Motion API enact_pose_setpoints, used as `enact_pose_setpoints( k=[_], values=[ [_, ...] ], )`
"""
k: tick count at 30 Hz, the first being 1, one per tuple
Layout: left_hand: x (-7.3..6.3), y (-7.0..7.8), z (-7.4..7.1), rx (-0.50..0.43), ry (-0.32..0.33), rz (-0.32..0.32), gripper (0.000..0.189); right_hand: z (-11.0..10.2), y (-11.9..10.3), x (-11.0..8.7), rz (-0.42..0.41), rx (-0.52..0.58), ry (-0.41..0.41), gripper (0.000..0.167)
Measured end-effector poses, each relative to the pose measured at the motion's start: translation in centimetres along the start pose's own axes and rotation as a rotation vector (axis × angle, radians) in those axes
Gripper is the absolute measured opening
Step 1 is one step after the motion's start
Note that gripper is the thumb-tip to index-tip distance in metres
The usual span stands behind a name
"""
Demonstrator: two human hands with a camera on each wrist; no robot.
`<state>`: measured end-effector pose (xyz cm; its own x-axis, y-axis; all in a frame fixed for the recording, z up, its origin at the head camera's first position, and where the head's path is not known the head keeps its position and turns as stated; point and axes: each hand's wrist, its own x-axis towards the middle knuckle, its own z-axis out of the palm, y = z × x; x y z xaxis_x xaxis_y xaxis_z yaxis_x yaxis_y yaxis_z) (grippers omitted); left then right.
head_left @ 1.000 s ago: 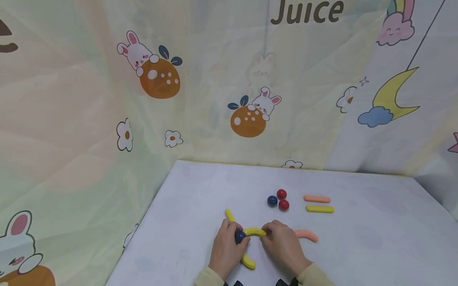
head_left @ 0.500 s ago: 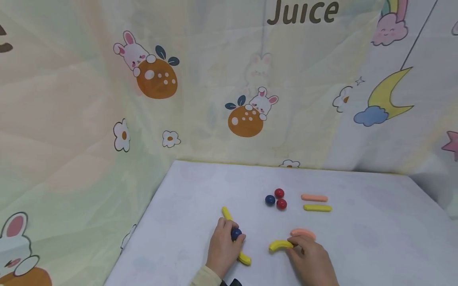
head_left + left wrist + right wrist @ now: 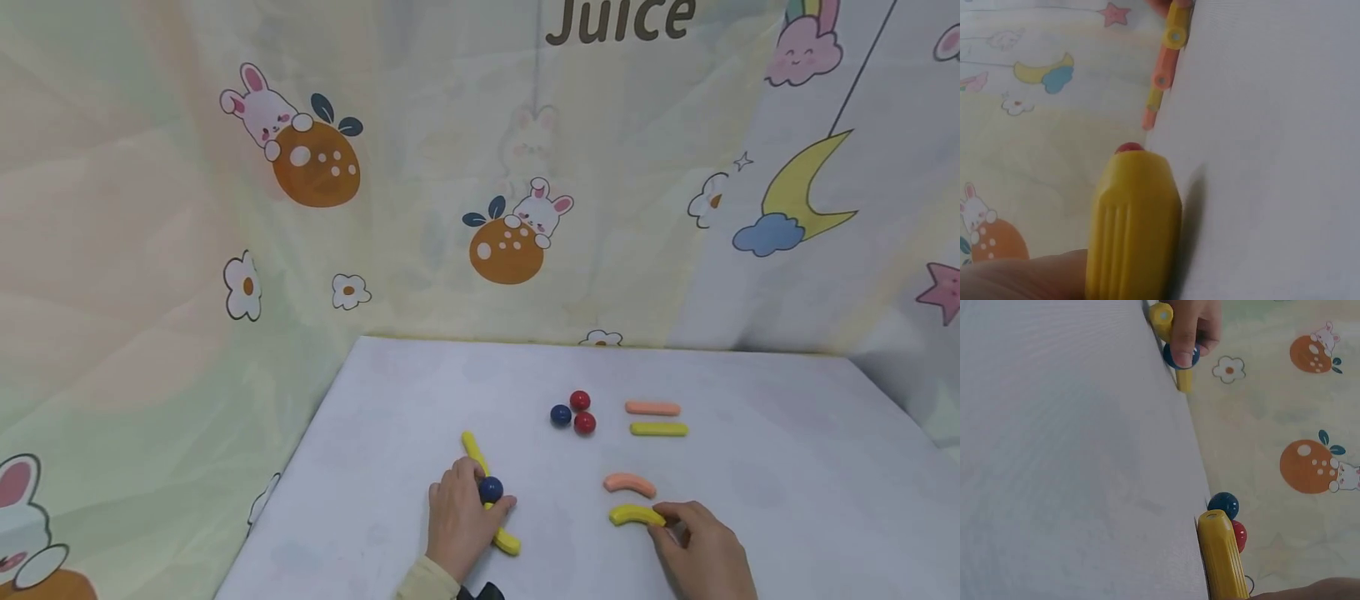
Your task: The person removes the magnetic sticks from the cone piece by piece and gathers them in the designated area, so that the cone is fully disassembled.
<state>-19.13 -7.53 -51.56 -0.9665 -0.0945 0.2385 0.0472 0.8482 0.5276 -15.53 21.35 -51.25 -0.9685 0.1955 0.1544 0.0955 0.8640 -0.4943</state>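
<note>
My left hand (image 3: 461, 517) holds a dark blue ball (image 3: 491, 489) between thumb and fingers. A straight yellow stick (image 3: 472, 447) extends from the ball's far side, and a curved yellow stick (image 3: 507, 542) from its near side. Farther right, my right hand (image 3: 707, 546) pinches one end of another curved yellow stick (image 3: 634, 514) between thumb and fingertips. That stick lies just in front of a curved coral stick (image 3: 630, 484). In the left wrist view, the near yellow stick (image 3: 1135, 231) looms large; a round magnet-like spot shows on the far yellow stick (image 3: 1175, 36).
On the white table (image 3: 420, 375), a blue ball (image 3: 561, 416) and two red balls (image 3: 585, 423) sit clustered toward the back. Right of them lie a straight coral stick (image 3: 652, 408) and a straight yellow stick (image 3: 658, 429). A printed cloth (image 3: 420, 167) hangs behind the table.
My right hand has pulled the curved yellow stick away from the blue ball and carried it right, to the front of the curved coral stick. My left hand stays on the blue ball.
</note>
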Motion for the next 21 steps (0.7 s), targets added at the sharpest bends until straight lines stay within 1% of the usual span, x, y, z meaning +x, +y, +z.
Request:
enact_pose_setpoints(
  k=[3,8,10,12,15,16,18,21],
  values=[
    [0.0,0.0,-0.1,-0.004,-0.001,0.008,0.051,0.0,0.1,0.0,0.020,-0.006,-0.014,0.029],
    [0.2,0.1,0.0,-0.024,-0.029,0.024,0.045,-0.2,0.0,0.0,0.051,0.012,-0.033,0.036],
    [0.2,0.1,0.0,-0.027,-0.034,0.028,0.042,-0.3,-0.2,-0.2,0.053,0.021,0.000,0.034],
    [0.2,0.1,0.1,-0.032,-0.019,0.042,0.037,-0.3,-0.4,-0.4,0.042,0.040,0.064,0.028],
    [0.2,0.0,0.0,-0.038,-0.003,0.060,0.032,0.1,-0.9,-0.7,-0.011,0.059,0.185,0.018],
    [0.2,0.0,0.0,-0.043,-0.002,0.070,0.031,0.2,-1.1,-0.8,-0.039,0.073,0.221,0.017],
    [0.2,-0.1,-0.2,-0.056,-0.021,0.089,0.031,0.6,-1.5,-1.0,-0.113,0.105,0.275,0.020],
    [0.2,-0.2,-0.3,-0.076,-0.072,0.143,0.029,1.3,-2.3,-1.4,-0.251,0.154,0.300,0.028]
  ],
)
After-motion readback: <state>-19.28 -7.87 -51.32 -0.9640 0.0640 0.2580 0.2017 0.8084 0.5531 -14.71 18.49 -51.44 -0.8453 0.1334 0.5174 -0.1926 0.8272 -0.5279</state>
